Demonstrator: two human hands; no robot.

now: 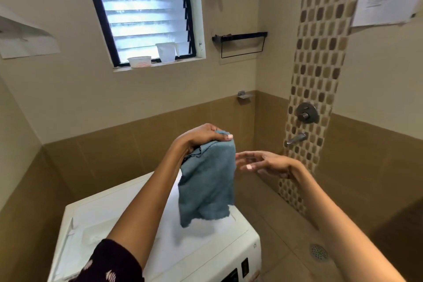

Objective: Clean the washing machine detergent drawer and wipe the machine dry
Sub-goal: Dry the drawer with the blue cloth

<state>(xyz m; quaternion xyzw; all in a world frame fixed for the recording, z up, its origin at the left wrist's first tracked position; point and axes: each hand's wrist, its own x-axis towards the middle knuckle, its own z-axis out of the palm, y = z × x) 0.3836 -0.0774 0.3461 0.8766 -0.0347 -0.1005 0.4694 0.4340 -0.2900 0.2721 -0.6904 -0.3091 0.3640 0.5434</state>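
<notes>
Found the left hand (201, 136) raised above the washing machine (91, 217), fingers and thumb curled over the top edge of a blue-grey cloth (208, 181). Observed the cloth hanging free, lower hem just over the machine's white top, possibly brushing it; blur prevents certainty. Recorded the right hand (263, 163) just beside the cloth's right edge, fingers spread and relaxed, holding nothing. Noted a white tub (139, 62) and measuring jug (167, 52) on the window sill, a shower tap (296, 139) on the mosaic strip, a floor drain (319, 252) lower right.
</notes>
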